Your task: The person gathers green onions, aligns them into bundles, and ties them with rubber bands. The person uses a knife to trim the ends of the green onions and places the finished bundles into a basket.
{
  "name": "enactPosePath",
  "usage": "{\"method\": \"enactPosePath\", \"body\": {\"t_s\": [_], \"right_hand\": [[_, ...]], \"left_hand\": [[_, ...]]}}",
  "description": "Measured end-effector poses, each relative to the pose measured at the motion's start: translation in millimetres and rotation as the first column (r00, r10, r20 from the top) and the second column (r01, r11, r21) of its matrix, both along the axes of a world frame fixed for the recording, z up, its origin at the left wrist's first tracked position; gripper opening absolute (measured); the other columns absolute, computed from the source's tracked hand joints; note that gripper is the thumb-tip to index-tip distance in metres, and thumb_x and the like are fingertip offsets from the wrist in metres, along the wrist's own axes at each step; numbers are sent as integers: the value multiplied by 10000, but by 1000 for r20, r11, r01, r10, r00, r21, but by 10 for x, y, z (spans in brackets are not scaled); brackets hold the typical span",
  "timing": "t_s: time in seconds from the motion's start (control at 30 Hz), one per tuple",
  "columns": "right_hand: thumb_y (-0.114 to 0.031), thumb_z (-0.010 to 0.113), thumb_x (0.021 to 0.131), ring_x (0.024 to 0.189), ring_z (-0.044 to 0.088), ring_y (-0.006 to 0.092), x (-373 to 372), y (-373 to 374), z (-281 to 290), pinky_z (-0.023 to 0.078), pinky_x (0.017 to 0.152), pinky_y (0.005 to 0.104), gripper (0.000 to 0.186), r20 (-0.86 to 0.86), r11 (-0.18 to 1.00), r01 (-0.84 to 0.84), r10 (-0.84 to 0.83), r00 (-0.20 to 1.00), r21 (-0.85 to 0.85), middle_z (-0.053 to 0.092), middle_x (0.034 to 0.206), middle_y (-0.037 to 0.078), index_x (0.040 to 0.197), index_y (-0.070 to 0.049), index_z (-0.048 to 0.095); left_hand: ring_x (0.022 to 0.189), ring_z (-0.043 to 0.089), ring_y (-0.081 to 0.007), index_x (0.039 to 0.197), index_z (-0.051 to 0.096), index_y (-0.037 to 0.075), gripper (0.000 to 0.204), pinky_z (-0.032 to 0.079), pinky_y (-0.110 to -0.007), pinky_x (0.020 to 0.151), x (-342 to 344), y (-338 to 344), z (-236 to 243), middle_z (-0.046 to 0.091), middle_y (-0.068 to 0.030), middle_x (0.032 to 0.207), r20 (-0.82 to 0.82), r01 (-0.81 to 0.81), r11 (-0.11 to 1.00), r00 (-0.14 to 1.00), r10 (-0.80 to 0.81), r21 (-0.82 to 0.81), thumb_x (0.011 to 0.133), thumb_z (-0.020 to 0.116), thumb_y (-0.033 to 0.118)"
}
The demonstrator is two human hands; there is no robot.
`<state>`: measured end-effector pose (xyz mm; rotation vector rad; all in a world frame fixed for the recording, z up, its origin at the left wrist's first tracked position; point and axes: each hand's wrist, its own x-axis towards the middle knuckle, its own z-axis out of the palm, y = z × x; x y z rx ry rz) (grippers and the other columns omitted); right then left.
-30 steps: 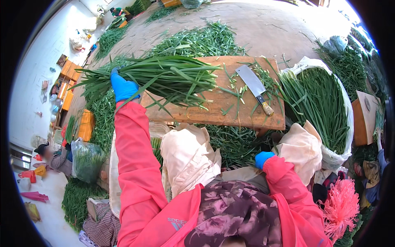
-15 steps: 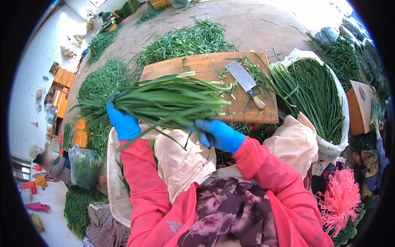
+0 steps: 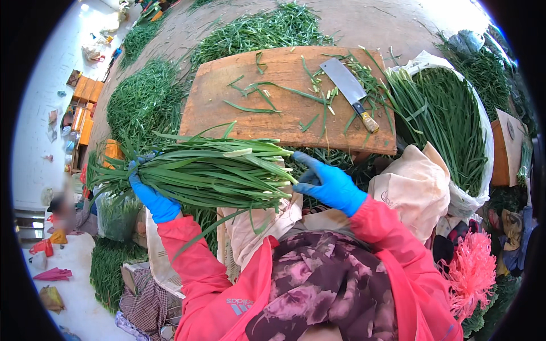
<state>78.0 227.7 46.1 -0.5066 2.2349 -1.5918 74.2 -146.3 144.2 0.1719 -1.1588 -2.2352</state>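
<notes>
My left hand (image 3: pixel 152 199) grips the bundle of green chives (image 3: pixel 210 173) from below, held above my lap; my right hand (image 3: pixel 330 183), fingers loosely spread, presses its cut ends, near the wooden cutting board (image 3: pixel 227 108) carrying the cleaver (image 3: pixel 348 91).

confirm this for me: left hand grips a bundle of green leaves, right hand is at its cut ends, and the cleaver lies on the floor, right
Not quite. The cleaver lies on the wooden board, not the floor; the head view shows it. The rest holds: the left hand grips the bundle and the right hand is at its cut ends.
</notes>
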Motion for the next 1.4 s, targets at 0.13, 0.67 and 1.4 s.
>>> {"method": "enactPosePath", "body": {"t_s": [0.13,0.67,1.4], "right_hand": [[-212,622,832,715,661,295,-79,-59,-402,513,615,368,172,-274,787,-22,240,931,617,666,807,112,975,-135,678],[-193,628,738,653,589,254,-478,-495,461,439,564,392,65,-845,840,339,232,481,424,569,681,50,791,-163,604],[-210,710,824,878,613,130,154,-856,-428,497,798,294,390,572,942,62,147,807,-329,675,1010,80,1150,-17,616]], "left_hand": [[875,591,-193,939,585,47,224,436,-390,974,82,11,19,632,-70,900,-82,130,991,988,-130,-13,948,486,247],[908,588,-199,895,605,26,250,315,-413,1105,207,34,-53,642,-69,884,-136,149,986,981,-138,70,929,510,255],[921,543,-156,1056,542,58,254,311,-372,1090,443,-323,-597,568,3,883,-345,253,957,919,-193,141,846,606,185]]}}
